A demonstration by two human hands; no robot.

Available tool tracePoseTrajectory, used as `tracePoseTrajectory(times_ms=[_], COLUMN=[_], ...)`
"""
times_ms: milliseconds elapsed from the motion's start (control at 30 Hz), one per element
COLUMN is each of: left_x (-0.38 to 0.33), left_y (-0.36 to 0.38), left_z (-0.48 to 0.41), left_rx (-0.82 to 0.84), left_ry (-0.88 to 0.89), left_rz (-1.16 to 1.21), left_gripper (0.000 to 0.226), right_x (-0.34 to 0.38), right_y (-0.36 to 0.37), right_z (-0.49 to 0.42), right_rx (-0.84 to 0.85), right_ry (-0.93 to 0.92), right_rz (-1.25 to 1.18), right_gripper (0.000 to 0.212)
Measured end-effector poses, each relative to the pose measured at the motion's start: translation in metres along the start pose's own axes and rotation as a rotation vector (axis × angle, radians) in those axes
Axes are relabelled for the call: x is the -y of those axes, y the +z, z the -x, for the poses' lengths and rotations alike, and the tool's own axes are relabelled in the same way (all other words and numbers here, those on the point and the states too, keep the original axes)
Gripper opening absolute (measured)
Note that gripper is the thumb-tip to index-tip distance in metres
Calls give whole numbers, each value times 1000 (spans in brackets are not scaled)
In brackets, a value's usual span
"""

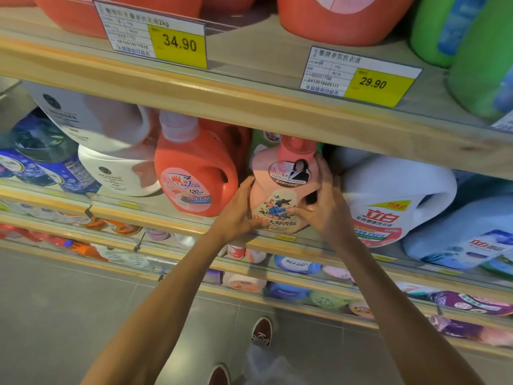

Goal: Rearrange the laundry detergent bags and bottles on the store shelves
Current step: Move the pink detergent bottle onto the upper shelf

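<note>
My feed came through warm and rather dim, with a yellow-orange cast over everything. Light fell from above: the upper shelf (249, 107) shaded the caps of the bottles under it. The price tags (177, 45) and the pink bottle (280, 195) at centre read sharp, while the blue bottles (41, 168) at far left and the lower shelves (305, 273) smeared soft. Shelf lines bowed toward the frame's edges, and the floor (69, 301) lay grey and dull.

The left hand (238, 209) and right hand (327, 204) grip the pink bottle (280, 195) between them. The orange bottle (194, 173) stands just outside the left fingers (248, 184). The white bottle (394, 195) stands just outside the right fingers (324, 168).
</note>
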State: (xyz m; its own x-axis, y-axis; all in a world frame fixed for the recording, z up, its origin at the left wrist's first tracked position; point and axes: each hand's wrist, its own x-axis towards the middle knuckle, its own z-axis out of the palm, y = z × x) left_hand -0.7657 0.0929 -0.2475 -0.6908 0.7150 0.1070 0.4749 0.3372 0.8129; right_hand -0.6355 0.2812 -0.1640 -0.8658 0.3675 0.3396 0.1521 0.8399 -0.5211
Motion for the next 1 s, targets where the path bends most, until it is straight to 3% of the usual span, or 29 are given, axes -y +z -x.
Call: tracePoseTrajectory(times_ms=[400,567,733,900,1000], left_x=[-1,12,4,-40,-63], left_y=[-4,-3,-27,-58,-78], left_z=[9,13,28,92,134], left_rx=[4,23,-31,-97,-63], left_ry=[45,43,162,91,6], left_rz=[-110,-261,-385,-239,-133], left_gripper=[105,87,80,103,116], right_x=[14,27,54,89,112], right_y=[-5,-11,-31,-48,-49], right_z=[28,43,50,67,82], right_rx=[-73,-105,-165,-48,32], right_ry=[7,-65,-165,-85,-43], right_rz=[70,92,83,-48,-387], right_gripper=[114,107,106,120,123])
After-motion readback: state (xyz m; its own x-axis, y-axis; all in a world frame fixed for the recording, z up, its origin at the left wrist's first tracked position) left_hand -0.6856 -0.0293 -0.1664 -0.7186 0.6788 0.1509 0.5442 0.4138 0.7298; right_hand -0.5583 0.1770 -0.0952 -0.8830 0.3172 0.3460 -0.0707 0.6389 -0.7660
